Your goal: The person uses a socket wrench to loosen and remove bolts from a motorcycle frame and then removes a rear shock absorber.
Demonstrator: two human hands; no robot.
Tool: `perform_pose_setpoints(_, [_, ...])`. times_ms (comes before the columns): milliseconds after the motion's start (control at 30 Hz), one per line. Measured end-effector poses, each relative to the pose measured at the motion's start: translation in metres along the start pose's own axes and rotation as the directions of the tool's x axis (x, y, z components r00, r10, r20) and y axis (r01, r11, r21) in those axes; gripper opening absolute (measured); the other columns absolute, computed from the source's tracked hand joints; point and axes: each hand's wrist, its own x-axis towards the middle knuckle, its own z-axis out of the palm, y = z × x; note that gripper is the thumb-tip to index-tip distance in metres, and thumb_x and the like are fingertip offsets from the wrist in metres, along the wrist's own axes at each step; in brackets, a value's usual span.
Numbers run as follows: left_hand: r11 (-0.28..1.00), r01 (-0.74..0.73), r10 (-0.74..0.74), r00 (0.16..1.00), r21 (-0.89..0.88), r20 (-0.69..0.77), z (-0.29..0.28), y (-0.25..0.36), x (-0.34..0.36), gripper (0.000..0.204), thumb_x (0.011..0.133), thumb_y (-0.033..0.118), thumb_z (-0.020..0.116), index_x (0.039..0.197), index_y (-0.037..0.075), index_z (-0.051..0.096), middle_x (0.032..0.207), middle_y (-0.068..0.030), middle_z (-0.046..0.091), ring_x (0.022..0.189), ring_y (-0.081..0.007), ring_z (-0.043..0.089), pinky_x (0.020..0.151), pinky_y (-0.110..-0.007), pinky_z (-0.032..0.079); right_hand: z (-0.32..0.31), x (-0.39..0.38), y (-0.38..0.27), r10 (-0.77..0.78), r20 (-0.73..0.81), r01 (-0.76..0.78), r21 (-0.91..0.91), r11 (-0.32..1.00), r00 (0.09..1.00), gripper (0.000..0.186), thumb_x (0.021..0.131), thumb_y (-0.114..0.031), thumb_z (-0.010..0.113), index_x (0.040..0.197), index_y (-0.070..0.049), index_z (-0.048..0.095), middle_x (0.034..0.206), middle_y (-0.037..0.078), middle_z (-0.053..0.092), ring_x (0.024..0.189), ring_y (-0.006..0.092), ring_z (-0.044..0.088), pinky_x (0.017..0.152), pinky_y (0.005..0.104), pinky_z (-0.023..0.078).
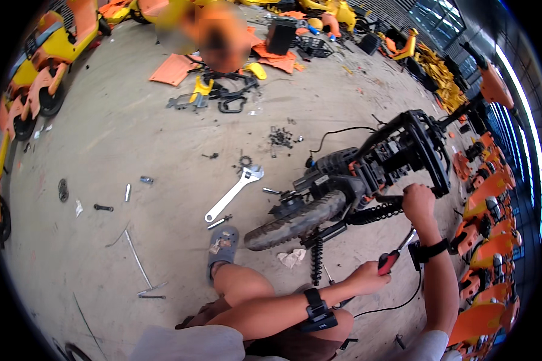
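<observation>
Right hand (pixel 418 203): stripped scooter (pixel 367 171) closes the way ahead | Left hand (pixel 367 278): coil spring (pixel 317 262) and wheel (pixel 298 221) obstruct its left — red-handled tool (pixel 388 263) points into gap between hands | Passage: open floor (pixel 180 246) left of grey shoe (pixel 222 248)

A pale grey fabric top (pixel 190 344) and dark brown shorts (pixel 274 349) are worn with a grey clog (pixel 229 232). Both wrists (pixel 429 236) are ringed by black straps (pixel 434 249) bearing black boxes (pixel 320 323)
</observation>
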Motion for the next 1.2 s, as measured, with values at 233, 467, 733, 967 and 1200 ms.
perform_pose_setpoints(233, [0.983,0.159,-0.153,0.986,-0.095,0.073,-0.002,0.015,-0.005,0.027,0.08,0.026,0.062,0.08,0.0,0.054,0.067,-0.0117,0.057,0.064,-0.0226,0.057,0.062,-0.037,0.045,0.014,-0.006,0.008,0.045,-0.101,-0.034,0.103,0.994,0.994,0.013,0.079,-0.014,0.063,0.084,-0.009,0.074,0.08,0.016,0.068,0.079,0.0342,0.065,0.073,0.044,0.053])
perform_pose_setpoints(467, [0.998,0.043,-0.043,0.999,-0.038,-0.013,0.005,-0.002,0.003,0.021,0.079,0.022,0.06,0.08,0.002,0.054,0.066,-0.0095,0.057,0.062,-0.0214,0.057,0.06,-0.037,0.045,-0.001,-0.004,0.002,0.135,-0.102,-0.109,0.224,0.969,0.986,0.012,0.077,-0.009,0.066,0.086,-0.008,0.074,0.083,0.018,0.068,0.08,0.036,0.066,0.074,0.0443,0.053])
perform_pose_setpoints(733, [0.984,0.136,-0.131,0.99,-0.113,0.049,-0.004,0.008,-0.001,0.017,0.08,0.02,0.061,0.082,0.003,0.056,0.062,-0.005,0.054,0.054,-0.016,0.053,0.048,-0.034,0.042,0.008,-0.003,0.01,0.079,-0.143,-0.044,0.235,0.971,0.987,0.01,0.075,-0.007,0.067,0.082,-0.005,0.073,0.085,0.017,0.069,0.083,0.0343,0.066,0.075,0.0435,0.052])
perform_pose_setpoints(967, [0.984,0.126,-0.127,0.992,-0.122,0.0,-0.003,0.007,-0.001,0.018,0.079,0.02,0.062,0.084,0.003,0.057,0.061,-0.0061,0.055,0.05,-0.0174,0.054,0.045,-0.036,0.042,0.013,0.009,0.016,0.136,-0.132,-0.11,0.191,0.975,0.982,0.005,0.074,-0.004,0.064,0.076,-0.005,0.068,0.083,0.017,0.066,0.084,0.0364,0.064,0.075,0.045,0.052])
perform_pose_setpoints(1200, [0.975,0.146,-0.149,0.989,-0.166,-0.008,0.012,0.005,-0.003,0.015,0.076,0.014,0.06,0.078,0.002,0.051,0.061,-0.0099,0.056,0.046,-0.0217,0.055,0.04,-0.037,0.04,0.031,0.01,0.032,0.152,-0.119,-0.142,0.086,0.986,0.981,0.01,0.074,0.0,0.063,0.082,-0.005,0.063,0.083,0.016,0.066,0.083,0.0358,0.064,0.074,0.0458,0.052])
